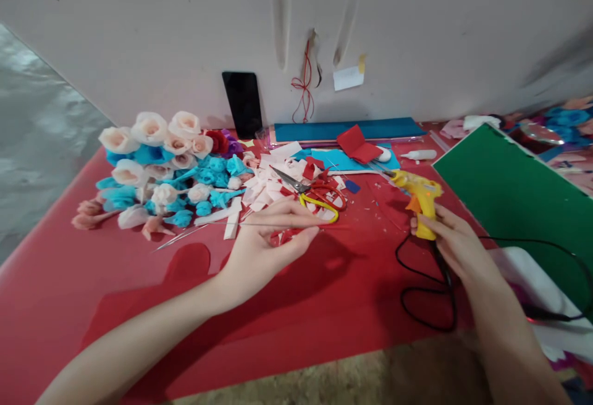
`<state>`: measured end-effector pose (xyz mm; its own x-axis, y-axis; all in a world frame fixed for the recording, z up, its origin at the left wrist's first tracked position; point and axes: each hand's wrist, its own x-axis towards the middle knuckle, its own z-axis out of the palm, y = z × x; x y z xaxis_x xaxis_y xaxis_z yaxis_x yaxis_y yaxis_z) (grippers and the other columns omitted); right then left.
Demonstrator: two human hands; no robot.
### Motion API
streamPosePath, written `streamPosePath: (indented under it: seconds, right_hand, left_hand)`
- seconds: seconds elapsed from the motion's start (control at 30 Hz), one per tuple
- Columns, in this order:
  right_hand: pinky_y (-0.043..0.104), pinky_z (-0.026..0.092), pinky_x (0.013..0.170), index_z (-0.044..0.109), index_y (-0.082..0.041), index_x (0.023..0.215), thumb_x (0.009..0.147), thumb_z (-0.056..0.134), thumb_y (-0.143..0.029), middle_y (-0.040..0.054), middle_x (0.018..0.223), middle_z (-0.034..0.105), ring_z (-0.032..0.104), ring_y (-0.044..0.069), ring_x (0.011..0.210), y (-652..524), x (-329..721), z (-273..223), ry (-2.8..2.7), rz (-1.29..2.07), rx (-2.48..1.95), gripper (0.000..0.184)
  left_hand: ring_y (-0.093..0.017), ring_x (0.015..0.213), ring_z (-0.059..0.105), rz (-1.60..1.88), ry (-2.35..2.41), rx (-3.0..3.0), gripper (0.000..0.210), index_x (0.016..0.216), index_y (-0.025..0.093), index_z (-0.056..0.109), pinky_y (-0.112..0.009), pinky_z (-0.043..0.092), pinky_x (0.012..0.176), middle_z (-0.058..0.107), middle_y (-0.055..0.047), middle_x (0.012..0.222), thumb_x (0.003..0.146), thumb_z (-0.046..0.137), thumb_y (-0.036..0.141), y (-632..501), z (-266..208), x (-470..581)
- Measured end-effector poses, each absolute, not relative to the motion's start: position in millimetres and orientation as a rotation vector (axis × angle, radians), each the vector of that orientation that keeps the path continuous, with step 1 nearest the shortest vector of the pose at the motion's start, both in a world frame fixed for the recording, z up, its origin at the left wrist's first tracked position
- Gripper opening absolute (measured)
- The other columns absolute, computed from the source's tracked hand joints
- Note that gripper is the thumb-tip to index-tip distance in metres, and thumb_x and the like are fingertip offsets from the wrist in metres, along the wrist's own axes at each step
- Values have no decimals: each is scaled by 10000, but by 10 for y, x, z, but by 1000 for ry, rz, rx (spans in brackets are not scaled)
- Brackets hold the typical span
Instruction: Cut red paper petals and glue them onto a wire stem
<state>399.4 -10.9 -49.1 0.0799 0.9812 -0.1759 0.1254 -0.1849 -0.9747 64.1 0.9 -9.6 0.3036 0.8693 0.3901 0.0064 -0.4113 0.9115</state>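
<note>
My left hand [273, 238] is closed in a pinch on a thin wire [259, 225], which lies nearly level across the fingers. Its right end, near the fingertips, looks red, though against the red table I cannot make out its shape. A yellow hot glue gun [419, 198] is gripped in my right hand [456, 235], nozzle pointing to the upper left. From its handle a black cord [447, 294] loops over the table. Just beyond my left hand lie scissors [301, 189] with yellow and red handles, on a heap of pale paper scraps [264, 186].
Crepe-paper flowers [151, 127] in cream, blue and pink are piled at the left. A black phone [243, 105] leans on the wall. Red paper [364, 146] lies near a blue sheet [343, 129]. A green board [519, 201] occupies the right side. Thin wires [173, 241] lie left of my hand.
</note>
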Motion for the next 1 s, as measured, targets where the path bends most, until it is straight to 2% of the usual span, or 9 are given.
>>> streamPosePath:
  seconds: [0.07, 0.13, 0.2, 0.3, 0.4, 0.47, 0.57, 0.77, 1.0]
  right_hand:
    - [286, 514, 649, 635, -215, 878, 795, 609, -248, 69, 778, 622, 624, 186, 717, -168, 3766, -328, -1107, 1256, -1412, 93]
    - [261, 485, 550, 613, -245, 840, 814, 578, -275, 30, 746, 569, 573, 139, 608, -256, 3522, -171, -1072, 1241, -1337, 53]
    - [248, 425, 443, 594, -237, 875, 790, 595, -279, 30, 759, 522, 499, 116, 539, -352, 3292, -28, -1061, 1231, -1246, 96]
    - [233, 368, 380, 582, -220, 914, 639, 728, -331, 1, 685, 460, 438, 115, 518, -467, 3039, 123, -1160, 1103, -1218, 331]
    - [258, 422, 466, 570, -228, 993, 525, 787, -418, 20, 791, 518, 500, 147, 616, -515, 2924, 164, -1232, 804, -1414, 550]
    - [282, 436, 521, 573, -234, 915, 505, 785, -450, 26, 833, 543, 522, 167, 660, -513, 2897, 147, -1368, 509, -1538, 510]
    - [282, 402, 480, 534, -233, 796, 553, 733, -468, 3, 713, 532, 511, 168, 588, -491, 2862, 116, -1485, 188, -1717, 392]
    - [218, 401, 363, 487, -227, 708, 560, 699, -418, -31, 566, 507, 484, 128, 450, -492, 2752, 107, -1481, 139, -1793, 321]
    - [234, 391, 354, 455, -223, 611, 584, 688, -473, -31, 516, 490, 457, 115, 406, -561, 2673, 72, -1372, 45, -1873, 343]
  left_hand:
    - [-121, 742, 597, 1286, 788, 1728, 220, 848, 253, 720, -265, 491, 693, 664, -8, 776, 747, 618, 87, 9, -46, 602]
    - [-120, 736, 586, 1342, 779, 1771, 236, 863, 249, 716, -273, 481, 695, 654, -6, 767, 747, 614, 70, 6, 7, 561]
    - [-121, 728, 576, 1391, 783, 1833, 237, 871, 239, 710, -293, 470, 714, 648, -8, 766, 750, 609, 62, -4, 58, 522]
    - [-115, 708, 569, 1456, 796, 1967, 225, 868, 212, 701, -341, 453, 786, 643, -8, 765, 746, 609, 48, -33, 129, 479]
    - [-115, 691, 567, 1488, 775, 2048, 215, 869, 183, 692, -333, 464, 735, 639, -16, 739, 744, 601, 34, -63, 188, 457]
    - [-121, 682, 567, 1507, 765, 2066, 198, 856, 166, 689, -314, 464, 664, 640, -29, 725, 744, 595, 33, -72, 214, 449]
    - [-124, 673, 570, 1535, 803, 2108, 171, 821, 161, 686, -330, 465, 679, 650, -33, 720, 736, 601, 39, -66, 229, 441]
    - [-118, 666, 574, 1547, 833, 2133, 159, 802, 163, 680, -337, 471, 708, 645, -22, 712, 734, 602, 42, -39, 221, 440]
    - [-131, 653, 579, 1564, 880, 2212, 151, 792, 191, 676, -412, 482, 792, 652, -16, 695, 730, 608, 70, -42, 226, 446]
